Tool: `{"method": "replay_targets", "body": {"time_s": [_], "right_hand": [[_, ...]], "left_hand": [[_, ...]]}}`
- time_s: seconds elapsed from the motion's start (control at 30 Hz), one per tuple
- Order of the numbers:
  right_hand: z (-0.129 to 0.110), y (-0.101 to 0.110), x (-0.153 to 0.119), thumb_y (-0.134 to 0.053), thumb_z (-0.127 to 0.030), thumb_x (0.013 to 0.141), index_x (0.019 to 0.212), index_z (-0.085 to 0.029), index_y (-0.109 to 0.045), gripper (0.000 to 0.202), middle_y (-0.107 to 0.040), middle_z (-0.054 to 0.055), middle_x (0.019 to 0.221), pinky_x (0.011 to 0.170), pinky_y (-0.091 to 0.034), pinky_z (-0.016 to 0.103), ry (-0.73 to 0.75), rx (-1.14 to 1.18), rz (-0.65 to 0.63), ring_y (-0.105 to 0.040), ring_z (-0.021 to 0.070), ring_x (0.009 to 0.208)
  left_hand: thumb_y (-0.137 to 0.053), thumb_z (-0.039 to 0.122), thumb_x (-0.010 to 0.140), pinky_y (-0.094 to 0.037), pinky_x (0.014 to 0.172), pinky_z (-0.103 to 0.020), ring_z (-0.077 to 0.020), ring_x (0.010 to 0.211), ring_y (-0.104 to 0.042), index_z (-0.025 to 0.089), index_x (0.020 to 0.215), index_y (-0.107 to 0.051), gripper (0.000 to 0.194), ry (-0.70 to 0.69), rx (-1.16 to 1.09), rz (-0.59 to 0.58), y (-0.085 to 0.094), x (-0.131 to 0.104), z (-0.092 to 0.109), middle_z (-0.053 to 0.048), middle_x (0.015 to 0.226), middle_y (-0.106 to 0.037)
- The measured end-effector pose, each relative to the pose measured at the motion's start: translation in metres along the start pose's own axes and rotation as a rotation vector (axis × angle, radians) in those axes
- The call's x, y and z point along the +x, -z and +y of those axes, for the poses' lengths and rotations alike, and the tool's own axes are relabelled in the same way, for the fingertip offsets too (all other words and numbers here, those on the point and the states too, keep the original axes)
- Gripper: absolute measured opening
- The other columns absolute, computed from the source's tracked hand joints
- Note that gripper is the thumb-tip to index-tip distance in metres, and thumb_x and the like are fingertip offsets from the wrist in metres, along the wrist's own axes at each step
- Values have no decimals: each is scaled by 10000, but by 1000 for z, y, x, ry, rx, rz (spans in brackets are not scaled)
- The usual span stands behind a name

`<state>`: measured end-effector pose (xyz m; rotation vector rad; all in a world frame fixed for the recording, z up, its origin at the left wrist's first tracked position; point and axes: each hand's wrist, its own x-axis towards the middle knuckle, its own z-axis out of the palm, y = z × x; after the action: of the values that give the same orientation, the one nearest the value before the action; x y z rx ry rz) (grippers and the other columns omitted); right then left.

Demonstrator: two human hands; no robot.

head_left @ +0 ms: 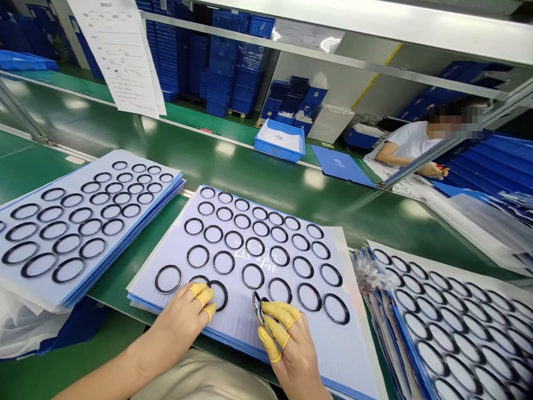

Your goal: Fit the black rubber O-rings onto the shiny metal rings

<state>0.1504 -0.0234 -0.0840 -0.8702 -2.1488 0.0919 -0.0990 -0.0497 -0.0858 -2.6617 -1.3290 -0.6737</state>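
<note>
Black rings lie in rough rows on the middle white sheet (233,333), which tops a stack edged in blue. My left hand (189,311), with yellow finger covers, rests over the sheet's front left, its fingertips on a black ring (222,295) and partly hiding another ring behind them. Near the front centre, my right hand (285,339), also in yellow finger covers, pinches upright rings (259,311) just above the sheet; they overlap, so their number is unclear. A single ring (168,279) lies left of my left hand.
Ring-covered stacks stand at the left (95,258) and right (441,322). Behind are a blue tray (280,141) with paper, a blue board (342,165) and a hanging paper form (120,55). A person (408,144) works at the far right, near a slanting metal post.
</note>
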Motion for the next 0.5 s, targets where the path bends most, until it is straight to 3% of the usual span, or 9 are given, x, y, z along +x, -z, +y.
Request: {"method": "replay_targets", "body": {"time_s": [0.13, 0.3, 0.5], "right_hand": [[-3, 5, -5, -552, -93, 879, 1000, -192, -640, 180, -735, 92, 923, 722, -494, 384, 101, -177, -15, -639, 230, 875], [-1, 9, -11, -518, -174, 924, 1004, -179, -662, 165, -746, 87, 938, 786, -480, 397, 101, -234, -190, -639, 238, 918], [14, 28, -32, -515, -136, 913, 1004, -160, -668, 180, -734, 116, 971, 783, -475, 409, 41, -362, -102, -611, 262, 954]], "left_hand": [[-380, -9, 899, -474, 851, -417, -238, 956, -525, 121, 954, -619, 278, -68, -21, 9, -5, 4, 6, -111, 1001, -643], [-452, 92, 933, -479, 850, -416, -248, 1005, -527, 141, 992, -624, 188, 30, -58, 24, -12, 0, 11, -118, 1048, -638], [-462, 35, 910, -507, 812, -392, -243, 982, -534, 121, 1033, -617, 216, 12, -164, 73, -13, 9, 30, -127, 1040, -636]]}}
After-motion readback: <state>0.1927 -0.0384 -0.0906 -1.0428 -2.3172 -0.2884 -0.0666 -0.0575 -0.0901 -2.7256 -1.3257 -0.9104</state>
